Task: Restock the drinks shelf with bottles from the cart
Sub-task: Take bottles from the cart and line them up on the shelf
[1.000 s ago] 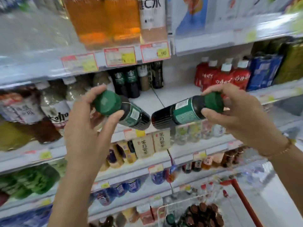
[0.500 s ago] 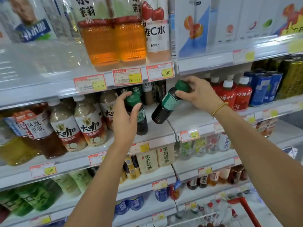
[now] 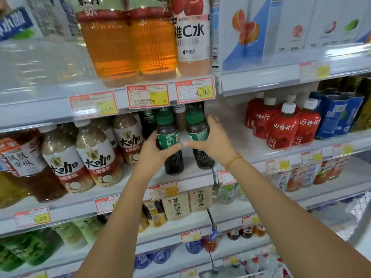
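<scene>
Left bottle [image 3: 168, 139] grasped by left hand [image 3: 158, 155], right bottle [image 3: 195, 129] at its 3 o'clock by right hand [image 3: 215, 143]; seat both upright.

Price tags [image 3: 194, 90] — blue cans [image 3: 334, 117] (upright).

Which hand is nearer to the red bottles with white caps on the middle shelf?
Right. The right hand grips the right green-capped bottle, left of the red bottles. The left hand grips the left green-capped bottle, farther left.

Two dark green-capped bottles [image 3: 170, 145] stand upright, side by side, on the shelf [image 3: 192, 177].
</scene>
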